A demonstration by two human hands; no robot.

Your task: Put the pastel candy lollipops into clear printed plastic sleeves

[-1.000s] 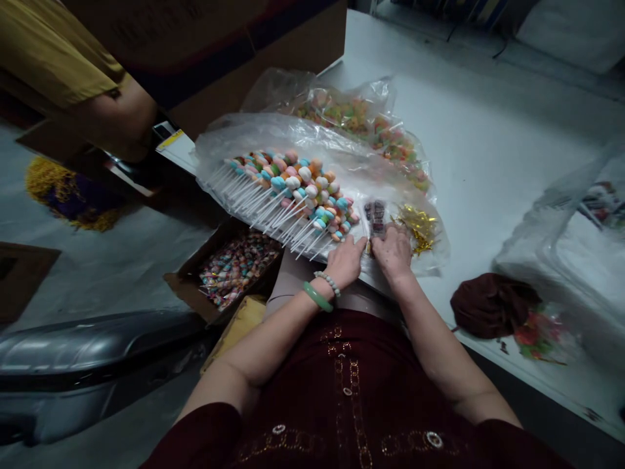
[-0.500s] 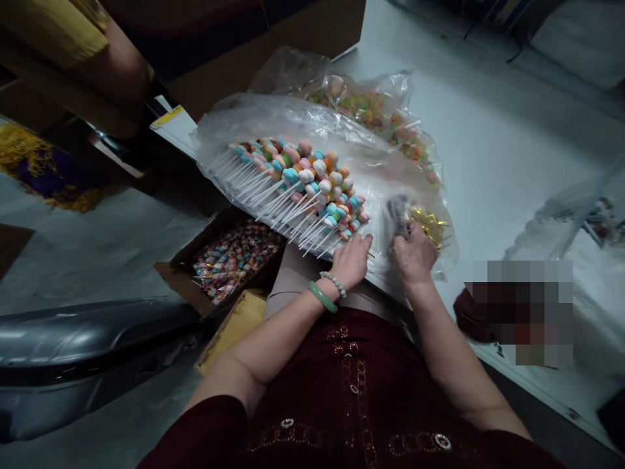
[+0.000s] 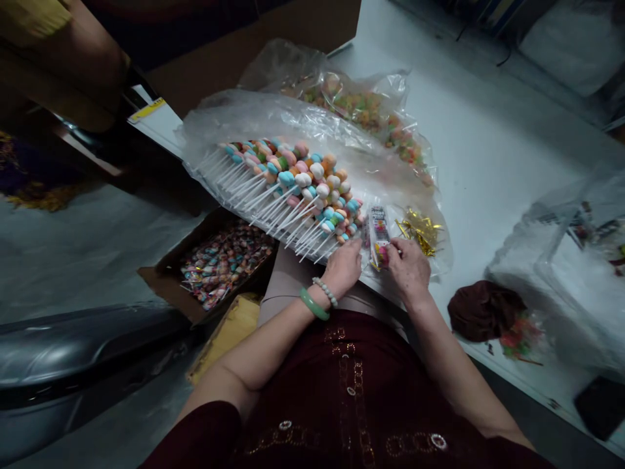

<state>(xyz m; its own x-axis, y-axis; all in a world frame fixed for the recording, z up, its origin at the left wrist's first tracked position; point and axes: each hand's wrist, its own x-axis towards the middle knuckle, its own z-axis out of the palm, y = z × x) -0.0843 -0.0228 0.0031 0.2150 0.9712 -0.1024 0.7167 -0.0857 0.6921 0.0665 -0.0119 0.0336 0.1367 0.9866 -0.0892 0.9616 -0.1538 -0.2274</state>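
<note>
Printed wrappers [image 3: 379,228], in a small narrow stack, lying between the left hand [image 3: 344,267] and the right hand [image 3: 410,267] and reaching a little ahead of both, on plastic sheeting [image 3: 234,111] spread over the desk [image 3: 463,169]. Right thumb and forefinger drawn together at the near right edge of the wrappers, pinching that edge, with the other fingers curled in beside them. Left fingers loosely bent, palm down, tips just beside the near left side of the stack; no telling from this view whether holding anything. Around the left wrist, a beaded bracelet [image 3: 326,291] and a green bangle [image 3: 314,305]. Ahead and to the left of the left hand, a long heap of candy sticks [image 3: 297,179], with blue, white, pink and orange pieces on white sticks slanting back toward the near side. Just ahead and to the right of the right hand, a small pile of gold ties [image 3: 424,231]. Farther ahead of both hands, a clear bag of candies [image 3: 364,107], green and orange. To the right of the right hand, a dark brown cloth [image 3: 481,311] on the desk. Nearer and to the left of the left hand, a cardboard box [image 3: 163,290] full of wrapped candies [image 3: 222,267]. Far to the left, another person's arm [image 3: 92,49].
</note>
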